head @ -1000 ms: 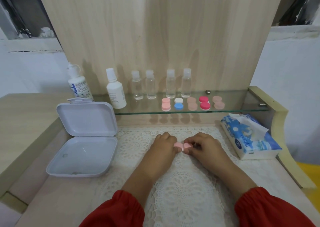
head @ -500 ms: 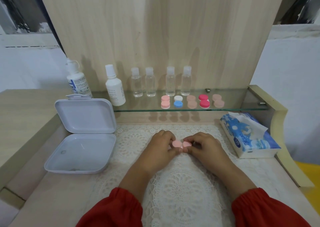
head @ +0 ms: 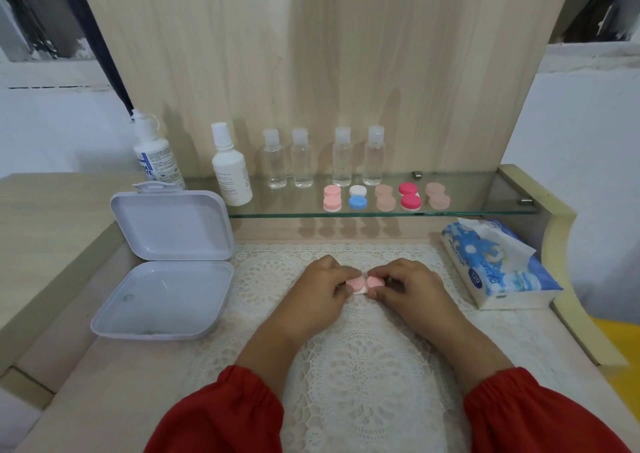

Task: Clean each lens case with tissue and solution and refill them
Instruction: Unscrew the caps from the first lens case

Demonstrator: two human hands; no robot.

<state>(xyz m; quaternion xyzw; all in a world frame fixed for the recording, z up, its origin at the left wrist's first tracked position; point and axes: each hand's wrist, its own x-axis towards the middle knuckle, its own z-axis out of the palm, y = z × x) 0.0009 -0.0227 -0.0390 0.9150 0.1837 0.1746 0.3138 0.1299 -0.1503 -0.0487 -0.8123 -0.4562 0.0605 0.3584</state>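
Pale wood-grain panelling backs a light wooden surface spread with a cream lace mat, and near the mat's far middle sits the small two-well contact lens case with pale pink screw caps on a white base. Its long axis runs left to right across the mat. The left hand has its fingers and thumb curled round the left cap, and the right hand pinches the right cap; each grip is closed on the case, one from either side, so neither hand is nearer than the other. Judging from this pose, the caps are about to be unscrewed, each hand turning the cap directly under its own fingertips.

Beyond the case, a glass shelf carries five more lens cases in pink, white and blue, beige and deep pink. Behind them stand four small clear bottles and a white solution bottle whose print is too small to read. Left of that, a second white bottle with blue lettering shows only "YE". To the case's left lies an open white hinged plastic box. To its right is a blue and white soft tissue pack marked "120", with a brand word I cannot read reliably.
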